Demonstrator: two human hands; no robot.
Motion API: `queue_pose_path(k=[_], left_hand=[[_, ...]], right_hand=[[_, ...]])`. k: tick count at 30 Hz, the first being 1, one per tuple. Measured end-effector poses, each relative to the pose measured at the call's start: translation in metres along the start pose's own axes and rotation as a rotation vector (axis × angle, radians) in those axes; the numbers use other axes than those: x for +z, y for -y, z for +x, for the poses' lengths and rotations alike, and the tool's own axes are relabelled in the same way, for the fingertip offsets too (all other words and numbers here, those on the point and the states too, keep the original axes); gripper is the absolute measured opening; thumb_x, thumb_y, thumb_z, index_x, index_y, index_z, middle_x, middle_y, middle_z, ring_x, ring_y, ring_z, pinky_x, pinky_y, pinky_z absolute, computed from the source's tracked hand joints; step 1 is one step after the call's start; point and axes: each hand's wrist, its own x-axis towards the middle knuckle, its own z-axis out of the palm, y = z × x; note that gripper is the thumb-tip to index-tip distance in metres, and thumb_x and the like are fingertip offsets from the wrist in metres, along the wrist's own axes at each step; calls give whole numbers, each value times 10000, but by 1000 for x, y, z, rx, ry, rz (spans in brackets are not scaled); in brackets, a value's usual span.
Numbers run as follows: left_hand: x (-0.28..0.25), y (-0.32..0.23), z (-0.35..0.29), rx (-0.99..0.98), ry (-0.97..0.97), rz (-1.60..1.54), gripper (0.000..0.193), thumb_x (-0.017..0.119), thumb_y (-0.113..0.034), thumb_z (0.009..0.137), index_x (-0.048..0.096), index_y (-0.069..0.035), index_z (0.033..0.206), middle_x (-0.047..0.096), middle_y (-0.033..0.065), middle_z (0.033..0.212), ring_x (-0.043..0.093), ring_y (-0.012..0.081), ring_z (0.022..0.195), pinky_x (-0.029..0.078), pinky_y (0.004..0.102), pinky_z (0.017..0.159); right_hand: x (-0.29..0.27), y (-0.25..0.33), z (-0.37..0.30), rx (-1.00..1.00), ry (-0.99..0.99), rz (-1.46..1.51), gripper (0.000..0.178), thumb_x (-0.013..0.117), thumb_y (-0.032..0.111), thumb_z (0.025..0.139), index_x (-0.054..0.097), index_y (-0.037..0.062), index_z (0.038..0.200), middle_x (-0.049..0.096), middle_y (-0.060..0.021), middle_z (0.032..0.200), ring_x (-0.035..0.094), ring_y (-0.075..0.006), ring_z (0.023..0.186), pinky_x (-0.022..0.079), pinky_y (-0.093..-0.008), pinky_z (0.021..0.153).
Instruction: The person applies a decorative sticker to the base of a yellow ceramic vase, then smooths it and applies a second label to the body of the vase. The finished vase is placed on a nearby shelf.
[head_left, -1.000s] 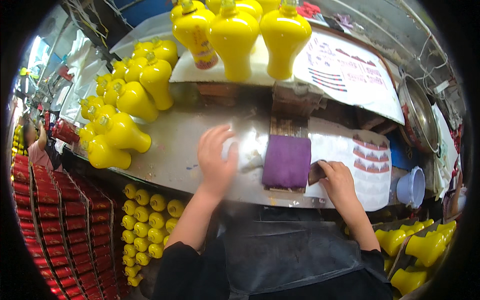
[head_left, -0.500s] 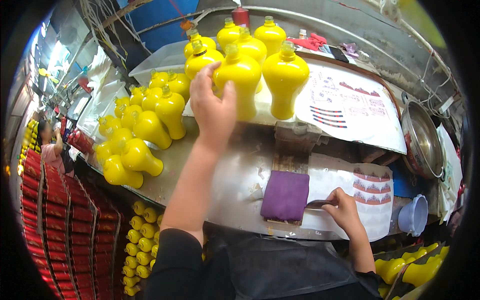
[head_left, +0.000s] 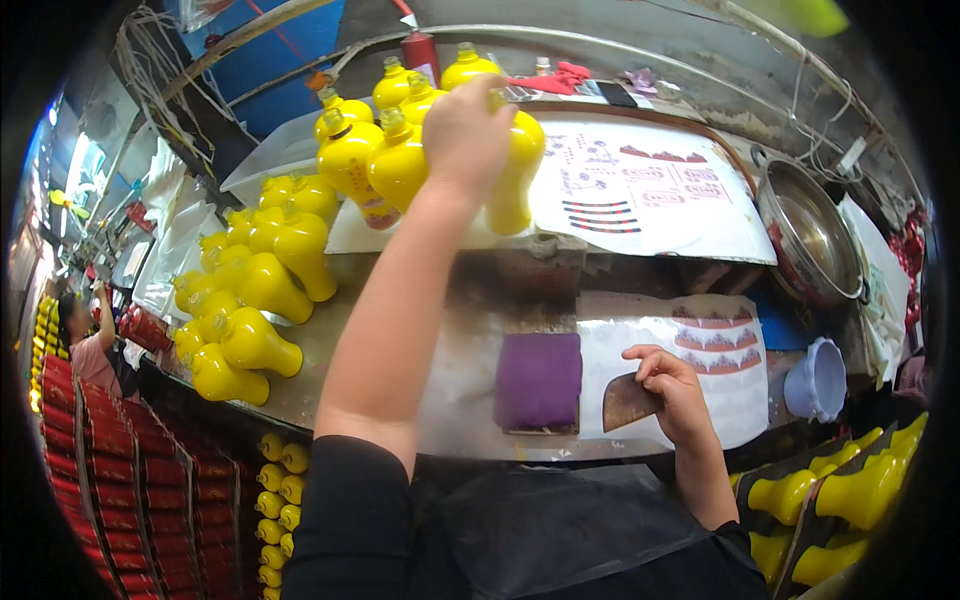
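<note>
My left hand (head_left: 465,135) reaches to the back shelf, its fingers closed around the neck of a glossy yellow bottle (head_left: 520,165), which stands upright and is partly hidden by the hand. Just left of it is another yellow bottle (head_left: 398,165), and beyond that a yellow bottle with a reddish pattern (head_left: 350,165). My right hand (head_left: 680,392) pinches a flat dark-brown scraper (head_left: 630,402) with a curved side, held over the printed sheet (head_left: 600,310). Beside it lies a folded purple cloth (head_left: 538,382) on a small block.
Several yellow bottles (head_left: 265,285) lie crowded at left. A large decal sheet (head_left: 690,235) covers the right shelf, near a metal basin (head_left: 810,230) and a pale blue bucket (head_left: 815,380). Red racks (head_left: 130,480) stand lower left; a person (head_left: 90,340) is beyond. More bottles (head_left: 860,480) rest lower right.
My left hand has moved right and closed on the right-hand bottle's neck. My right hand has turned the scraper so its flat face shows. The whole view has shifted somewhat.
</note>
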Motion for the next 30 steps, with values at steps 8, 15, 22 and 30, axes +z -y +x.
queue_pose_path(k=[8,15,22,30], left_hand=[[-80,-41,-22,29,-115,-394,251,878,-173,821,779,-117,1045,724,60,813,659,155,693,523,315,639],[-97,-47,-88,-249,237,-725,154,822,-108,867,673,-71,882,597,-54,743,485,16,633,394,199,570],[-19,-18,-195,-496,346,-688,486,599,-243,1004,565,-3,1425,580,258,1395,550,351,1328,410,436,1135],[-26,-31,-266,-842,469,-1076,867,690,-191,947,200,-35,1646,433,213,1568,463,342,1431,379,462,1194]], right_hand=[[3,10,-8,88,54,102,327,660,32,973,628,8,1297,710,-78,1147,665,-155,1106,525,-297,998],[24,11,12,193,98,179,185,569,41,960,678,8,1106,665,-36,928,625,-99,751,515,-223,654],[63,22,34,49,23,-322,361,624,106,959,575,5,1302,650,-143,1338,610,-63,704,490,-210,630],[-32,45,70,-244,-253,-686,333,606,32,939,721,86,1247,753,-75,1049,681,-106,933,544,-273,813]])
